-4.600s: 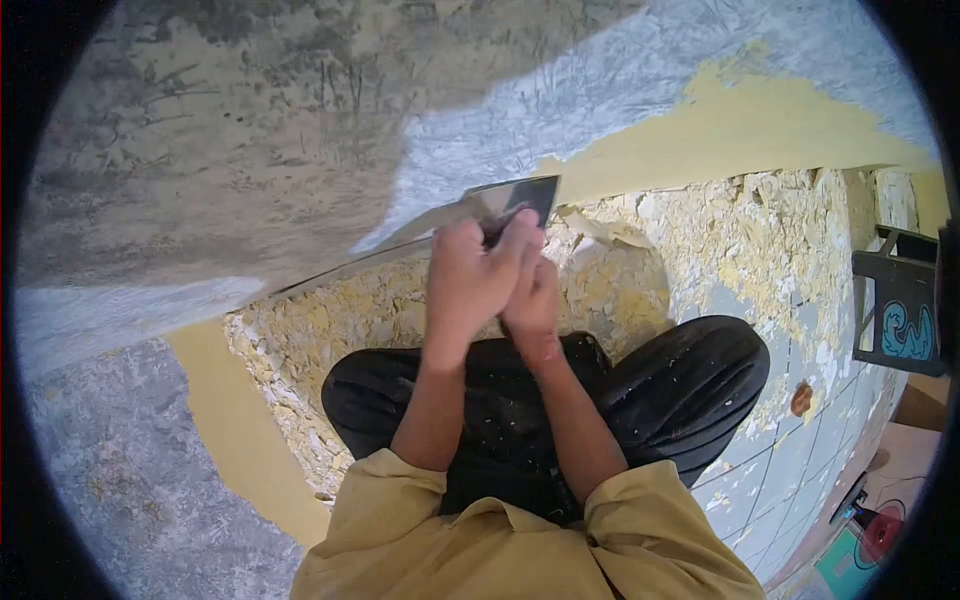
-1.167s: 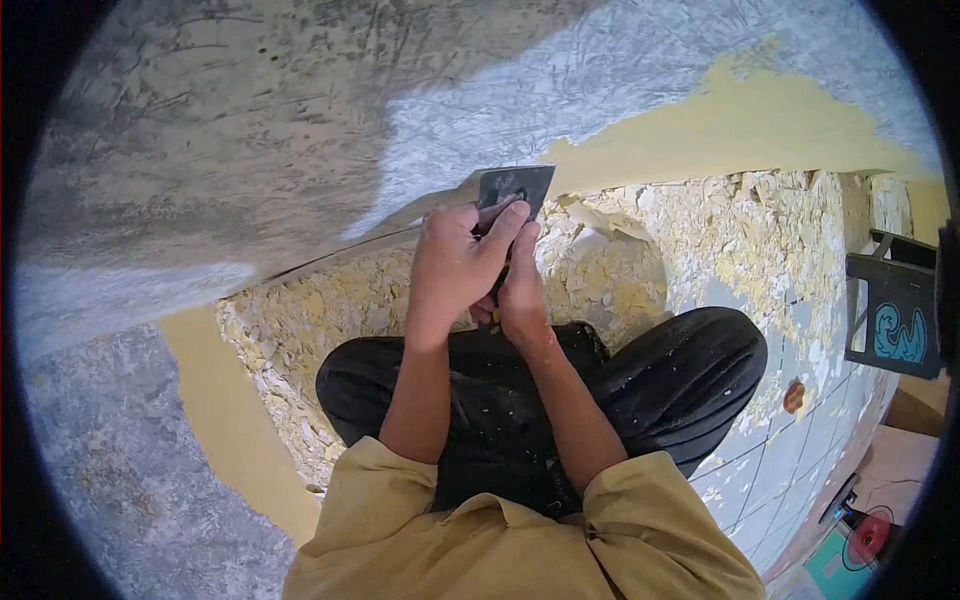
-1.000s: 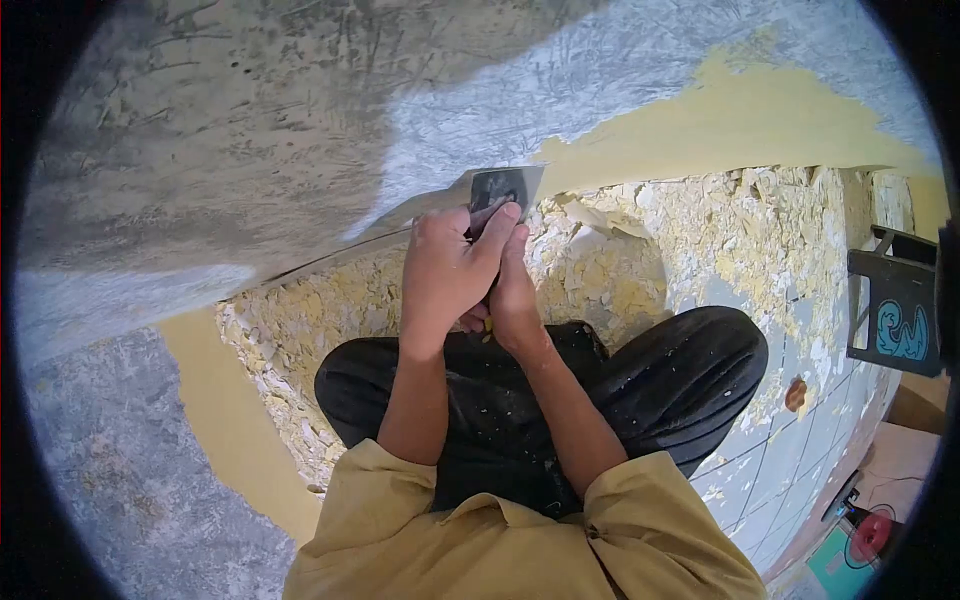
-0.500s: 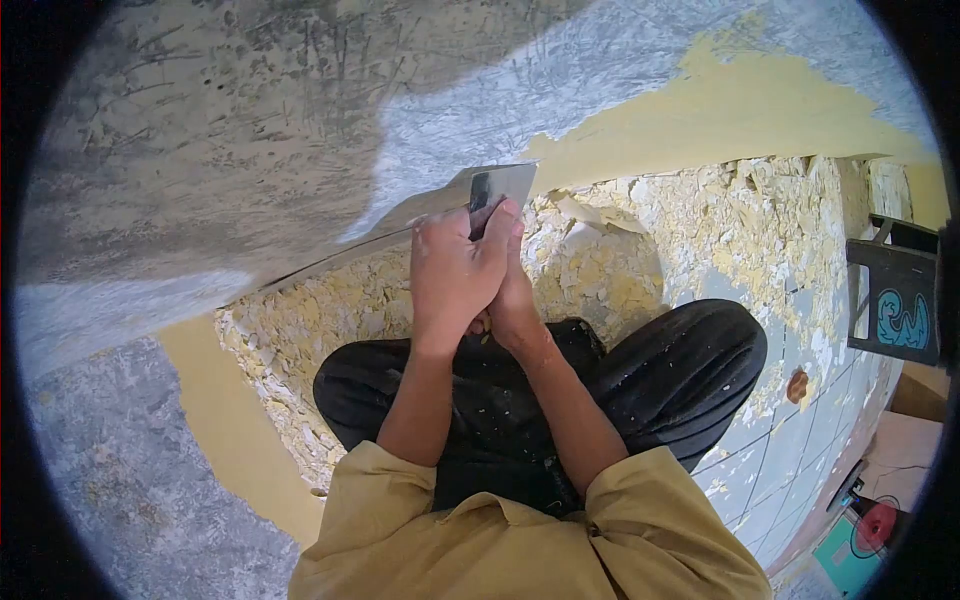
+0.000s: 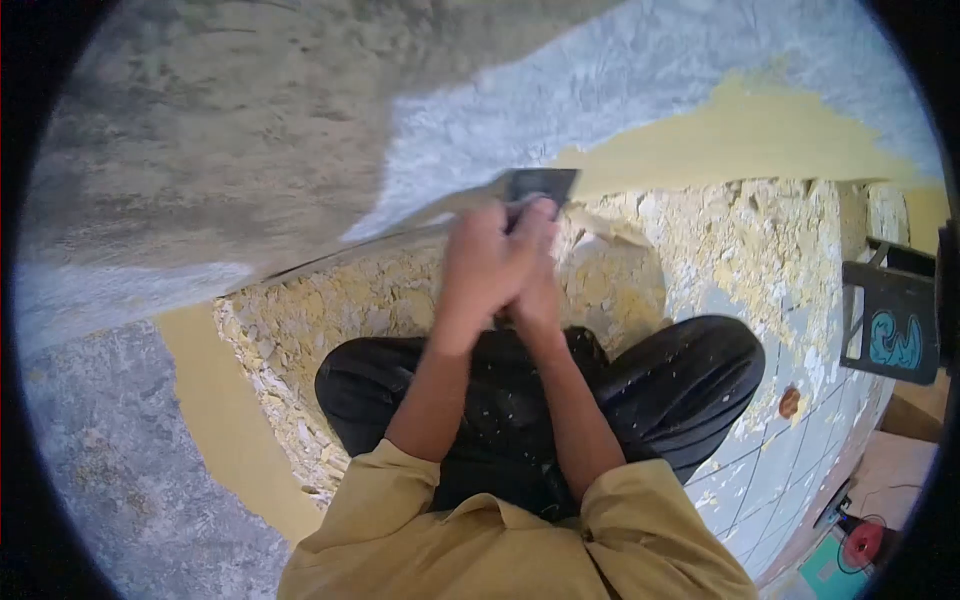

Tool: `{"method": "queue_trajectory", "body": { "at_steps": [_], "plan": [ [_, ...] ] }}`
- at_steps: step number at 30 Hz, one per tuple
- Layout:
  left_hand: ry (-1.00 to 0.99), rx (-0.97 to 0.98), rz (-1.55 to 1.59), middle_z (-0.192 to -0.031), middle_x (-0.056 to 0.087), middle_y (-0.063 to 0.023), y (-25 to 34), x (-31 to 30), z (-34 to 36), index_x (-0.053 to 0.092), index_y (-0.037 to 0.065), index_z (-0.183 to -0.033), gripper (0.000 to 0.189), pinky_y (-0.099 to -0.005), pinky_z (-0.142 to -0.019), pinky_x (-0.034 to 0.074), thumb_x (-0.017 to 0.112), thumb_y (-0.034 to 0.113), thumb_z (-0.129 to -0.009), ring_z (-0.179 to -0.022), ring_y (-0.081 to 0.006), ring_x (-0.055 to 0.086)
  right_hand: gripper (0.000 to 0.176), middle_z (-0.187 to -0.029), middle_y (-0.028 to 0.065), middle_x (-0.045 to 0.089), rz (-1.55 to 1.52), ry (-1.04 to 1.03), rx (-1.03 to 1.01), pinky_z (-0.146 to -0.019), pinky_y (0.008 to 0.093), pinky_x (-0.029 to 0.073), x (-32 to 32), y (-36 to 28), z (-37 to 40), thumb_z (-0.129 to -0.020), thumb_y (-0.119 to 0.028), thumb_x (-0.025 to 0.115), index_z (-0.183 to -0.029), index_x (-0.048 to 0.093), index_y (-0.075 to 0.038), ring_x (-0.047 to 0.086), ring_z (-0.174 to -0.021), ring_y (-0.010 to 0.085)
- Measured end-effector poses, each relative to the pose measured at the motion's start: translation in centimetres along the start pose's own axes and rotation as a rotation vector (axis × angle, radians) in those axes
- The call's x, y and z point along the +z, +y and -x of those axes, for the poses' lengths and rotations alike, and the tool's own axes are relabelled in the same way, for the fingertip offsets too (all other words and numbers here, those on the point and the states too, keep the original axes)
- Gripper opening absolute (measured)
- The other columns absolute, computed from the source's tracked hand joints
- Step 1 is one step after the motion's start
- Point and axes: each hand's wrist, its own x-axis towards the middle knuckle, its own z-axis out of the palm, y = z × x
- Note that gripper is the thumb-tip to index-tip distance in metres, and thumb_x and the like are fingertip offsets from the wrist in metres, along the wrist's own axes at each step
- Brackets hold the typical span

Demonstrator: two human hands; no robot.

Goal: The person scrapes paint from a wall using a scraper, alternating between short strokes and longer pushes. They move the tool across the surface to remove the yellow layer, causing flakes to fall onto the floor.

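Both hands are closed together around a flat metal scraper, whose blade meets the lower part of the wall where bare grey plaster borders yellow paint. My left hand wraps the scraper from the left side. My right hand grips it from the right, partly behind the left. The handle is hidden by my fingers, and motion blurs both hands. Below the blade, yellow and white paint flakes cover the floor around my crossed legs.
A black stool-like object with a blue emblem stands at the right. A small brown object lies on the tiled floor. At the lower right are a red round object and a green item.
Both hands and the scraper have moved to the right along the wall's lower edge. The blade has turned and looks darker. The view has shifted slightly.
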Motion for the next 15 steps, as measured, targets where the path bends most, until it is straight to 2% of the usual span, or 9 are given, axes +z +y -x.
{"method": "queue_trajectory", "body": {
  "at_steps": [1, 2, 4, 5, 7, 8, 10, 14, 15],
  "plan": [
    [-0.1, -0.066, -0.074, -0.051, 0.054, -0.0111, -0.5, -1.9, -0.2, 0.063, -0.005, -0.071, 0.042, -0.0318, -0.048, 0.041, 0.061, 0.034, -0.086, -0.049, -0.0103, 0.049, 0.068, -0.067, 0.0144, 0.059, -0.271, -0.21, 0.232, -0.051, 0.0363, 0.046, 0.7, 0.6, 0.4, -0.097, -0.054, 0.022, -0.099, 0.059, 0.002, 0.059, -0.056, 0.0247],
    [-0.104, -0.07, -0.078, -0.051, 0.054, -0.0111, -0.9, -3.5, -0.1, 0.063, -0.005, -0.071, 0.042, -0.0318, -0.048, 0.041, 0.061, 0.034, -0.086, -0.049, -0.0103, 0.049, 0.068, -0.067, 0.0144, 0.059, -0.276, -0.21, 0.236, -0.051, 0.0363, 0.046, 1.9, 0.7, 0.8, -0.097, -0.054, 0.022, -0.099, 0.059, 0.002, 0.059, -0.056, 0.0247],
    [-0.209, -0.124, -0.169, -0.049, 0.05, -0.0096, -1.3, -5.5, -0.3, 0.062, -0.005, -0.072, 0.042, -0.0317, -0.047, 0.039, 0.061, 0.035, -0.086, -0.048, -0.01, 0.046, 0.07, -0.053, 0.0021, 0.044, -0.31, -0.149, 0.189, -0.039, 0.0282, 0.036, 4.1, 0.3, 1.5, -0.094, -0.062, 0.018, -0.072, 0.05, -0.004, 0.042, -0.041, 0.0149],
    [-0.204, -0.127, -0.172, -0.049, 0.05, -0.0096, -1.5, -5.5, -0.3, 0.062, -0.005, -0.072, 0.042, -0.0317, -0.047, 0.039, 0.061, 0.035, -0.086, -0.048, -0.01, 0.046, 0.07, -0.053, 0.0021, 0.044, -0.312, -0.155, 0.191, -0.039, 0.0282, 0.036, 4.2, 0.1, 1.7, -0.094, -0.062, 0.018, -0.072, 0.05, -0.004, 0.042, -0.041, 0.0149],
    [-0.206, -0.149, -0.258, -0.048, 0.048, -0.0094, -2.1, -5.2, -0.5, 0.061, -0.005, -0.072, 0.042, -0.0317, -0.046, 0.037, 0.061, 0.035, -0.086, -0.047, -0.0105, 0.044, 0.069, -0.052, 0.0015, 0.043, -0.454, -0.176, 0.354, -0.038, 0.0285, 0.034, 4.3, -0.2, 1.9, -0.092, -0.065, 0.017, -0.068, 0.047, -0.007, 0.04, -0.039, 0.0141],
    [-0.209, -0.147, -0.262, -0.048, 0.048, -0.0094, -2.1, -4.8, -0.5, 0.061, -0.005, -0.072, 0.042, -0.0317, -0.046, 0.037, 0.061, 0.035, -0.086, -0.047, -0.0105, 0.044, 0.069, -0.052, 0.0015, 0.043, -0.459, -0.174, 0.353, -0.038, 0.0285, 0.034, 4.2, -0.3, 1.8, -0.092, -0.065, 0.017, -0.068, 0.047, -0.007, 0.04, -0.039, 0.0141],
    [-0.161, -0.085, -0.257, -0.045, 0.051, -0.0164, -1.9, -3.9, -0.6, 0.057, -0.008, -0.06, 0.054, -0.0369, -0.046, 0.045, 0.06, 0.04, -0.085, -0.04, -0.0265, 0.058, 0.069, -0.052, 0.0018, 0.043, -0.495, -0.222, 0.336, -0.038, 0.028, 0.033, 3.5, -0.4, 1.6, -0.091, -0.067, 0.015, -0.068, 0.045, -0.009, 0.039, -0.039, 0.013],
    [-0.187, -0.103, -0.244, -0.045, 0.052, -0.0166, -2.4, -3.6, -0.8, 0.057, -0.008, -0.06, 0.053, -0.0381, -0.046, 0.045, 0.059, 0.038, -0.085, -0.04, -0.0266, 0.058, 0.069, -0.052, 0.0018, 0.043, -0.601, -0.283, 0.443, -0.038, 0.0278, 0.033, 3.5, -0.2, 1.6, -0.091, -0.067, 0.014, -0.066, 0.043, -0.01, 0.04, -0.039, 0.0129],
    [-0.16, -0.035, -0.306, -0.047, 0.053, -0.0179, -2.9, -3.5, -1.0, 0.057, -0.009, -0.061, 0.052, -0.039, -0.048, 0.045, 0.059, 0.038, -0.085, -0.043, -0.029, 0.058, 0.071, -0.051, 0.0016, 0.041, -0.599, -0.263, 0.432, -0.037, 0.0279, 0.034, 3.8, -0.1, 1.7, -0.09, -0.068, 0.013, -0.067, 0.043, -0.009, 0.039, -0.039, 0.013]
  ]
}}
